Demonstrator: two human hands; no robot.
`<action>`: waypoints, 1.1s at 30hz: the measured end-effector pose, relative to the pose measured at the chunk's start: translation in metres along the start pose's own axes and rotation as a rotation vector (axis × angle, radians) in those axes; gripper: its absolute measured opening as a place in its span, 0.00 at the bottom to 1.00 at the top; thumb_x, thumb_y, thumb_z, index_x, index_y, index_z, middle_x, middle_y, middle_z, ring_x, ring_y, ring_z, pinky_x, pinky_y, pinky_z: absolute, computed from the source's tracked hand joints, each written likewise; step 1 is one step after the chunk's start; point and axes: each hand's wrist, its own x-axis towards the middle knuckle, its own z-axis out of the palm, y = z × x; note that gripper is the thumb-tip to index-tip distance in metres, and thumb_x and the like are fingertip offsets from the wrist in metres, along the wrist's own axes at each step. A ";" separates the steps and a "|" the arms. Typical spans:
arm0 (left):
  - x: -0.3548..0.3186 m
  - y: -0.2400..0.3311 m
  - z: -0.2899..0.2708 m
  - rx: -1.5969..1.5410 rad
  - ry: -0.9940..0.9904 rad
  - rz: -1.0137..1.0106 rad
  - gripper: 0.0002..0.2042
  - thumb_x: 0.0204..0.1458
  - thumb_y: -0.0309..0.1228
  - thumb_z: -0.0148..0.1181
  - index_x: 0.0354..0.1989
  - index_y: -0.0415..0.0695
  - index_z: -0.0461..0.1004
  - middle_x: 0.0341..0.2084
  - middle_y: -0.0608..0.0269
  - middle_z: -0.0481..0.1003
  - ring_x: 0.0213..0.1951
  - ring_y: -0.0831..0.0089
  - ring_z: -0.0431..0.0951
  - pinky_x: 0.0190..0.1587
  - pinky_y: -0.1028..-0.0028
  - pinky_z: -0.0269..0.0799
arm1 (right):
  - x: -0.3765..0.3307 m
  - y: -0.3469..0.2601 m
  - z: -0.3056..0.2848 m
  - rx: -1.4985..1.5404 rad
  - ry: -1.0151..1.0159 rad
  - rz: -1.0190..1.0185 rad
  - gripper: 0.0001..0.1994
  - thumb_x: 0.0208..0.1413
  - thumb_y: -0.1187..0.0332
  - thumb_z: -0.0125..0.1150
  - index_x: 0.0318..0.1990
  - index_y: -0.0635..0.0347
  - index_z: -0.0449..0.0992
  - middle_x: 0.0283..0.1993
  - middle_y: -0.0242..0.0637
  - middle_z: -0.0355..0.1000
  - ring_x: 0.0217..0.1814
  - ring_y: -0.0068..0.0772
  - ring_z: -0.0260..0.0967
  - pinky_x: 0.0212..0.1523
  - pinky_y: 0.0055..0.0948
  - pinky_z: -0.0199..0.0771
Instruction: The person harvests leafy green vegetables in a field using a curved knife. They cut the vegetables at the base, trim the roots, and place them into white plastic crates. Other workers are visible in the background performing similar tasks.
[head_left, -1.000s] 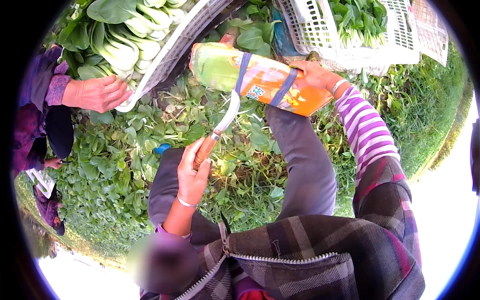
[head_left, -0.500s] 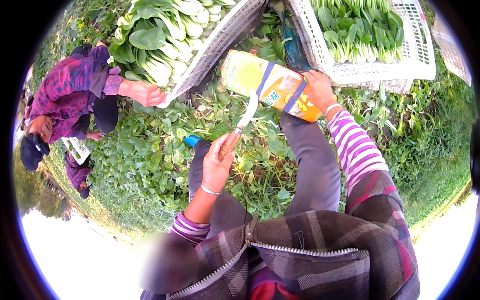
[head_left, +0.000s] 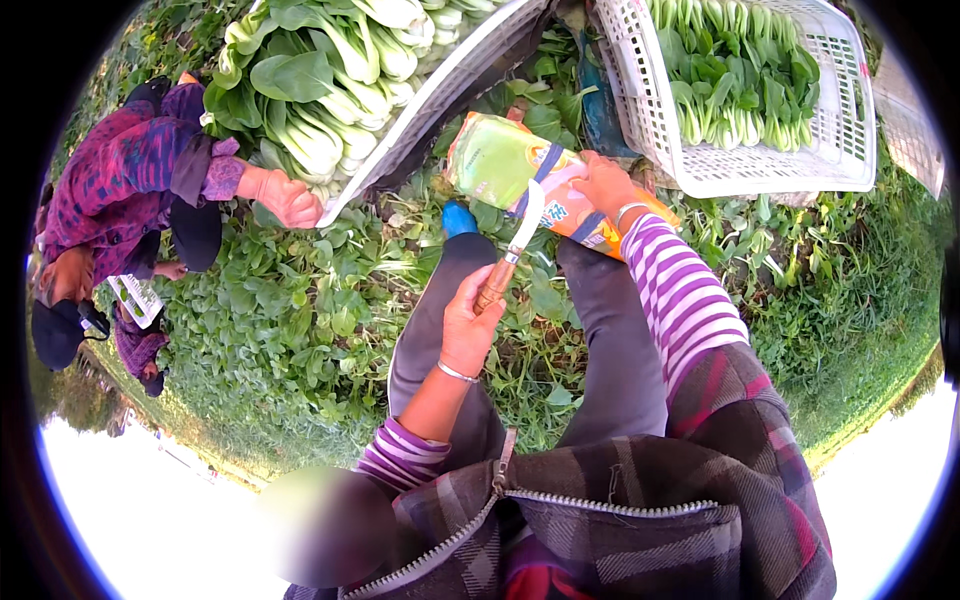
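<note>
A wooden-handled knife [head_left: 508, 262] is gripped by the left hand [head_left: 468, 325], fingers wrapped around its handle; an orange-and-green packet [head_left: 530, 180] above the knees is clasped by the right hand [head_left: 603, 185]; its blade touches the packet.

Leafy ground [head_left: 290, 340] bears two white crates [head_left: 800, 170].

Around me: open field of low leafy greens [head_left: 280, 330] in daylight; two white plastic crates [head_left: 800, 170] of bok choy [head_left: 310, 90] ahead; a co-worker [head_left: 130, 190] crouches left.
</note>
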 end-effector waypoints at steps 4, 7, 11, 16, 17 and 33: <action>0.001 -0.050 -0.031 0.061 0.018 0.015 0.23 0.46 0.13 0.51 0.54 0.37 0.63 0.47 0.62 0.69 0.46 0.78 0.70 0.48 0.80 0.66 | 0.010 0.007 0.011 0.037 -0.243 -0.146 0.26 0.40 0.59 0.64 0.48 0.61 0.69 0.41 0.52 0.71 0.45 0.50 0.68 0.46 0.38 0.67; 0.003 -0.062 -0.049 0.094 0.017 -0.026 0.23 0.45 0.12 0.50 0.53 0.37 0.63 0.43 0.65 0.70 0.40 0.81 0.70 0.42 0.81 0.66 | -0.007 -0.003 0.012 0.091 -0.364 -0.158 0.24 0.39 0.62 0.65 0.46 0.61 0.71 0.39 0.51 0.72 0.44 0.52 0.69 0.45 0.38 0.67; 0.018 -0.051 -0.029 0.018 -0.001 0.010 0.24 0.44 0.11 0.49 0.53 0.36 0.63 0.46 0.64 0.68 0.45 0.78 0.69 0.48 0.79 0.64 | -0.010 0.034 0.001 0.219 -0.415 -0.046 0.23 0.38 0.60 0.65 0.43 0.63 0.72 0.40 0.49 0.73 0.43 0.49 0.70 0.44 0.38 0.69; 0.036 -0.045 0.018 0.054 0.007 0.108 0.23 0.44 0.12 0.50 0.53 0.36 0.63 0.46 0.63 0.68 0.46 0.77 0.69 0.49 0.78 0.64 | -0.023 0.073 0.003 0.172 0.090 0.096 0.20 0.42 0.63 0.61 0.44 0.62 0.71 0.40 0.49 0.73 0.43 0.50 0.71 0.45 0.40 0.70; 0.032 -0.052 0.022 0.131 0.054 0.105 0.23 0.44 0.12 0.50 0.52 0.37 0.64 0.45 0.64 0.68 0.44 0.78 0.69 0.47 0.79 0.64 | -0.043 0.060 -0.018 0.197 0.049 0.024 0.19 0.45 0.65 0.58 0.46 0.62 0.71 0.41 0.49 0.73 0.44 0.50 0.70 0.47 0.40 0.69; -0.104 0.154 0.396 0.161 -0.191 0.345 0.23 0.42 0.14 0.53 0.52 0.36 0.64 0.44 0.62 0.69 0.46 0.75 0.69 0.49 0.76 0.64 | -0.472 0.378 -0.308 0.685 0.596 0.400 0.13 0.50 0.68 0.58 0.44 0.61 0.72 0.32 0.40 0.75 0.31 0.26 0.71 0.34 0.26 0.69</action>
